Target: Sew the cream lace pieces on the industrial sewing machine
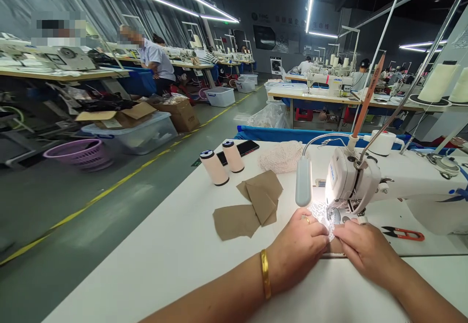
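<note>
White lace (319,211) lies under the lit needle area of a white sewing machine (338,174). My left hand (302,240), with a ring and a gold bangle, is closed with its fingertips pinching the lace just in front of the presser foot. Close beside it, my right hand (367,247) is closed on the edge of a brown fabric piece (333,247) that meets the lace. The fingertips partly hide where the two materials join. Red-handled thread snips (404,234) lie to the right of my right hand.
Brown fabric pieces (236,220) lie left of my hands, behind them two thread cones (215,168), a phone (247,147) and a lace heap (280,157). A grey lamp (303,181) hangs beside the machine head. Across the aisle, a person (159,62) sits among other machines.
</note>
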The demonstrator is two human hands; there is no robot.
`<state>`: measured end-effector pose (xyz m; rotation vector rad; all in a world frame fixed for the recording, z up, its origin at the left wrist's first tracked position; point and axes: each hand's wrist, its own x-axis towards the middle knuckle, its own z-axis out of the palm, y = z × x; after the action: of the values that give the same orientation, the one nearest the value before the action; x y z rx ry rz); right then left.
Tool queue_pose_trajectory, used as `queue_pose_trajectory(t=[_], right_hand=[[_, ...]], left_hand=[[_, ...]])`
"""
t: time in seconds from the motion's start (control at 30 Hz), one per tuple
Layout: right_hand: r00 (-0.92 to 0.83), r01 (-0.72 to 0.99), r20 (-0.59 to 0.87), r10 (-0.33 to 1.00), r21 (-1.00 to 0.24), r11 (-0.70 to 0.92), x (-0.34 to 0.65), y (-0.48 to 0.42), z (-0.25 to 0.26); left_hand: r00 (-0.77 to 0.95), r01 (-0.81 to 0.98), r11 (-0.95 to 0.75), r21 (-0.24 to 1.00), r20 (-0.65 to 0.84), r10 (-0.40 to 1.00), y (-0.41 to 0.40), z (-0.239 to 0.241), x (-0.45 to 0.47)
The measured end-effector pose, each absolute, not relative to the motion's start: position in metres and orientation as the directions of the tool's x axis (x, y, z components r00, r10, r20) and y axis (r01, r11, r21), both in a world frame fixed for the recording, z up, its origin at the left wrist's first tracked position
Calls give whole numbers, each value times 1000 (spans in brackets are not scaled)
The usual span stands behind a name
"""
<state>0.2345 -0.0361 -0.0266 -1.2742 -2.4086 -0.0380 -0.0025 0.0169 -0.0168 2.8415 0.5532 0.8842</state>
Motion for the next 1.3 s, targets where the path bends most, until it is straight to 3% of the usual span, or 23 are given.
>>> queue_pose_trajectory(t=[0.67,1.3], right_hand=[[-428,853,383,819,-130,506,234,-30,-30],[-336,894,341,878,-177,411,234,-22,-40]], left_hand=[[765,350,-912,214,497,410,25,-23,-1],[753,435,-886,160,475,455,44,-17,3]])
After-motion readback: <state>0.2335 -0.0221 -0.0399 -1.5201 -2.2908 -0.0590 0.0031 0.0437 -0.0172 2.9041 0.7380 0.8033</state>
